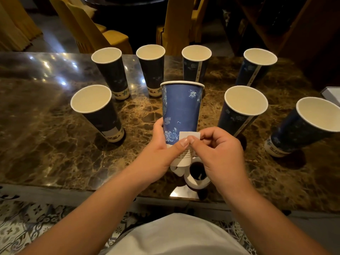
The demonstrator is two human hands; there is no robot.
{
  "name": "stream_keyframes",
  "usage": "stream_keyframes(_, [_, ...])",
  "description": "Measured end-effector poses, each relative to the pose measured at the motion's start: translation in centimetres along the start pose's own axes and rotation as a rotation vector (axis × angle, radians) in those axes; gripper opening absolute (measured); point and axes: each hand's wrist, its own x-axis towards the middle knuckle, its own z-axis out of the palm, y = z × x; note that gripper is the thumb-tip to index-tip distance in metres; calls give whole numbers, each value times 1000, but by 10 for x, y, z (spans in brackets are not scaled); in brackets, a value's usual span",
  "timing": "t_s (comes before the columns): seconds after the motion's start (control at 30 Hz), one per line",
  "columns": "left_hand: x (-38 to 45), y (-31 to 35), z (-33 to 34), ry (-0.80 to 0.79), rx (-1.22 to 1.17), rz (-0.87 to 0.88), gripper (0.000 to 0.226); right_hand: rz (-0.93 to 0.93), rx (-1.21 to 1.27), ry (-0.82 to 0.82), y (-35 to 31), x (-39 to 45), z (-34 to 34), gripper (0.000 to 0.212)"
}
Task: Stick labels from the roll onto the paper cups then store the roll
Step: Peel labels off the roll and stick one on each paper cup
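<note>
Your left hand grips the upright blue cup low on its wall, while your right hand, just beside it, pinches a white label flat against that wall, the roll dangling just beneath both hands.

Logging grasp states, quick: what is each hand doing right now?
Left hand: closed around the blue cup.
Right hand: fingers pinching the white label against it.
</note>
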Motion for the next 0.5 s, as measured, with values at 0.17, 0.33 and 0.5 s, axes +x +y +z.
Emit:
stream_keyframes(0.17, [2,-2,-2,-22,1,23,76,-28,-151,-51,-1,3,-9,13])
stream_keyframes(0.33, [2,-4,-16,-132,-32,30,73,101,-241,-195,-7,18,-21,37])
stream_keyframes(0.5, [4,-5,-25,-185,-109,33,73,129,32,-379,-9,29,-22,40])
